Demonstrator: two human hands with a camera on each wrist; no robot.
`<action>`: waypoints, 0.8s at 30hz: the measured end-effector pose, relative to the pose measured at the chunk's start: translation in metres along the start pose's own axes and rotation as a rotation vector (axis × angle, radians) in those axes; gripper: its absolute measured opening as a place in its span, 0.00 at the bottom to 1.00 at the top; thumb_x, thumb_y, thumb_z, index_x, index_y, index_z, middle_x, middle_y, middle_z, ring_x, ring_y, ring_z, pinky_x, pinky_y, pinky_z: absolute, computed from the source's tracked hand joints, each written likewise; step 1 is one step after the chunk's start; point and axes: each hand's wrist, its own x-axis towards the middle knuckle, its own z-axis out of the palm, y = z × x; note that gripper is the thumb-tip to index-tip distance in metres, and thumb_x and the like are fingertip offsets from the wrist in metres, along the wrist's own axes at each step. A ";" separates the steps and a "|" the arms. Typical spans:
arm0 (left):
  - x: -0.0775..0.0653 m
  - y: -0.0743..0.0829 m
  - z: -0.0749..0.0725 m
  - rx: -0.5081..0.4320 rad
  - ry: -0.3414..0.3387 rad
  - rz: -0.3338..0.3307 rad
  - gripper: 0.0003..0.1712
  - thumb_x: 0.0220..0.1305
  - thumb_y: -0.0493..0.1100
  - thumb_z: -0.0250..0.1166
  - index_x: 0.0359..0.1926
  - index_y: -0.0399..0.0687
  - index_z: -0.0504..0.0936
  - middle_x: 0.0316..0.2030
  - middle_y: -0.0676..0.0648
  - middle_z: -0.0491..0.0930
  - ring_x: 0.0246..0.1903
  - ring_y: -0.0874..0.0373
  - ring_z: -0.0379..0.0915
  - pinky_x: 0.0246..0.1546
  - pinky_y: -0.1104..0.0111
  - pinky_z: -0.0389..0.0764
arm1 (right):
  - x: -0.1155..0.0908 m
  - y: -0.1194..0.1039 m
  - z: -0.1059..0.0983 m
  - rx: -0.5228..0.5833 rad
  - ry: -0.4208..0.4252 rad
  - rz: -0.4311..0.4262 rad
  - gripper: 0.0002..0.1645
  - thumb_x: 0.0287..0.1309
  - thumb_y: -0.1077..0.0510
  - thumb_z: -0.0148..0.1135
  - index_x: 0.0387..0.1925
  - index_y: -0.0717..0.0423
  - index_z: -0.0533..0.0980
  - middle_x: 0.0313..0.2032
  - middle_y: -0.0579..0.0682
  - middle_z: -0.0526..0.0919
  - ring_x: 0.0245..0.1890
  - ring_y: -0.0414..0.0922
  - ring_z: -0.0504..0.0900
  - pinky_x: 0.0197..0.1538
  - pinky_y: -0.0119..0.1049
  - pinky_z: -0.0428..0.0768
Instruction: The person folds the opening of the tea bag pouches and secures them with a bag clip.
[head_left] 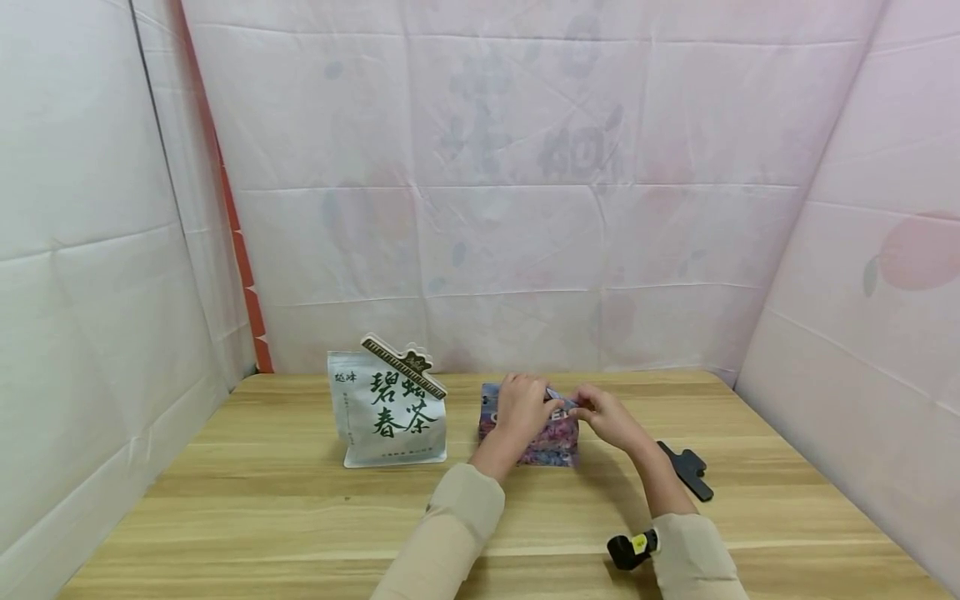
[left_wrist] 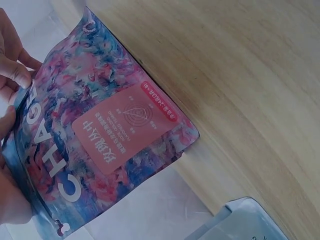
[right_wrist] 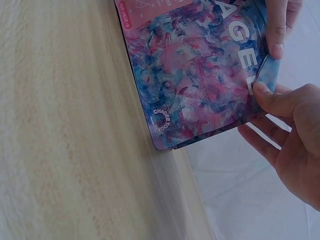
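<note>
A pink, purple and blue patterned tea pouch (head_left: 551, 450) stands upright on the table, with white letters and a pink label (left_wrist: 122, 127) on its front. My left hand (head_left: 522, 406) grips its top edge, the thumb in front. On the other side, my right hand (head_left: 609, 419) pinches the top corner between thumb and fingers. In the right wrist view that corner is folded over to the front, under the right thumb (right_wrist: 272, 100). The fingers behind the pouch are partly hidden.
To the left stands a white tea bag (head_left: 390, 425) with green characters, a wide clip (head_left: 405, 365) set aslant on its top corner. A black clip (head_left: 686, 469) lies on the wooden table (head_left: 262, 500) right of my right forearm. White cloth (head_left: 510, 208) walls surround the table's back and sides.
</note>
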 end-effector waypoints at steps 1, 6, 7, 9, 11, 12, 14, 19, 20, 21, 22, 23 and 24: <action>0.000 0.000 0.000 0.001 0.003 -0.005 0.16 0.55 0.61 0.62 0.37 0.58 0.83 0.29 0.60 0.79 0.31 0.64 0.73 0.42 0.70 0.67 | 0.000 0.000 0.000 -0.003 0.000 0.002 0.03 0.60 0.66 0.55 0.32 0.65 0.73 0.30 0.49 0.72 0.26 0.44 0.68 0.29 0.36 0.68; 0.000 0.002 0.002 0.027 0.031 -0.020 0.16 0.55 0.60 0.63 0.39 0.58 0.84 0.31 0.60 0.80 0.32 0.64 0.73 0.39 0.71 0.66 | -0.001 -0.002 0.000 -0.004 0.010 -0.005 0.01 0.59 0.68 0.56 0.31 0.64 0.72 0.29 0.50 0.72 0.26 0.43 0.67 0.28 0.35 0.67; 0.000 0.003 0.002 0.033 0.037 -0.021 0.16 0.55 0.60 0.63 0.39 0.58 0.84 0.31 0.59 0.80 0.32 0.64 0.73 0.39 0.71 0.66 | 0.000 -0.002 0.000 -0.009 0.015 -0.009 0.02 0.58 0.70 0.56 0.31 0.63 0.72 0.29 0.50 0.72 0.26 0.43 0.67 0.28 0.35 0.68; 0.000 0.003 0.003 0.035 0.047 -0.024 0.16 0.55 0.59 0.63 0.39 0.58 0.84 0.32 0.59 0.81 0.33 0.64 0.74 0.39 0.71 0.66 | -0.001 -0.002 -0.001 -0.006 0.020 -0.013 0.03 0.58 0.71 0.56 0.31 0.62 0.73 0.29 0.50 0.72 0.25 0.43 0.67 0.28 0.35 0.67; 0.000 0.003 0.004 0.034 0.056 -0.027 0.16 0.54 0.59 0.64 0.39 0.57 0.84 0.32 0.59 0.81 0.33 0.64 0.74 0.39 0.70 0.66 | 0.000 -0.003 -0.001 -0.003 0.015 -0.009 0.03 0.58 0.71 0.56 0.31 0.62 0.73 0.29 0.50 0.73 0.26 0.43 0.68 0.28 0.35 0.68; 0.000 0.003 0.004 0.030 0.060 -0.029 0.16 0.54 0.59 0.64 0.38 0.57 0.84 0.32 0.59 0.81 0.33 0.64 0.74 0.40 0.70 0.66 | 0.000 -0.003 -0.001 -0.007 0.010 -0.010 0.04 0.58 0.71 0.56 0.32 0.62 0.73 0.29 0.51 0.73 0.26 0.43 0.68 0.28 0.36 0.68; 0.000 0.003 0.004 0.026 0.065 -0.028 0.16 0.54 0.59 0.64 0.38 0.57 0.84 0.32 0.59 0.81 0.33 0.64 0.74 0.39 0.70 0.66 | 0.000 -0.004 -0.003 -0.004 -0.005 -0.005 0.03 0.58 0.70 0.56 0.32 0.62 0.74 0.30 0.51 0.74 0.27 0.44 0.70 0.30 0.37 0.70; 0.000 0.003 0.003 0.009 0.063 -0.025 0.16 0.54 0.59 0.64 0.38 0.57 0.84 0.31 0.59 0.81 0.31 0.64 0.74 0.38 0.71 0.66 | -0.001 -0.006 -0.009 0.020 -0.066 0.016 0.04 0.60 0.69 0.55 0.37 0.64 0.75 0.34 0.53 0.76 0.34 0.47 0.76 0.37 0.42 0.74; 0.000 0.003 0.003 0.005 0.060 -0.026 0.16 0.54 0.59 0.64 0.38 0.57 0.84 0.31 0.59 0.81 0.31 0.64 0.74 0.38 0.71 0.66 | -0.001 -0.007 -0.010 0.030 -0.078 0.023 0.05 0.60 0.68 0.54 0.38 0.65 0.75 0.35 0.54 0.76 0.35 0.49 0.77 0.38 0.43 0.74; 0.000 0.003 0.002 0.003 0.056 -0.029 0.16 0.54 0.59 0.64 0.38 0.57 0.84 0.31 0.59 0.81 0.32 0.64 0.74 0.38 0.71 0.66 | -0.002 -0.007 -0.011 0.041 -0.086 0.031 0.07 0.61 0.67 0.54 0.40 0.66 0.74 0.36 0.55 0.77 0.36 0.50 0.77 0.39 0.44 0.74; 0.000 0.003 0.002 0.004 0.052 -0.031 0.16 0.54 0.60 0.64 0.38 0.57 0.84 0.31 0.59 0.81 0.32 0.65 0.74 0.39 0.71 0.66 | -0.002 -0.009 -0.012 0.050 -0.089 0.037 0.08 0.62 0.66 0.54 0.41 0.67 0.74 0.37 0.55 0.77 0.37 0.51 0.77 0.40 0.45 0.75; 0.000 0.003 0.002 0.002 0.047 -0.034 0.17 0.54 0.60 0.64 0.38 0.57 0.84 0.31 0.59 0.81 0.32 0.65 0.74 0.39 0.71 0.66 | -0.001 -0.010 -0.013 0.059 -0.086 0.049 0.09 0.62 0.65 0.53 0.42 0.67 0.74 0.38 0.56 0.78 0.38 0.52 0.77 0.40 0.46 0.75; 0.000 0.003 0.002 0.004 0.043 -0.036 0.17 0.54 0.60 0.64 0.38 0.57 0.84 0.32 0.59 0.81 0.32 0.65 0.74 0.39 0.71 0.66 | -0.001 -0.012 -0.013 0.063 -0.080 0.054 0.10 0.63 0.64 0.53 0.43 0.67 0.74 0.38 0.56 0.78 0.39 0.53 0.77 0.40 0.46 0.75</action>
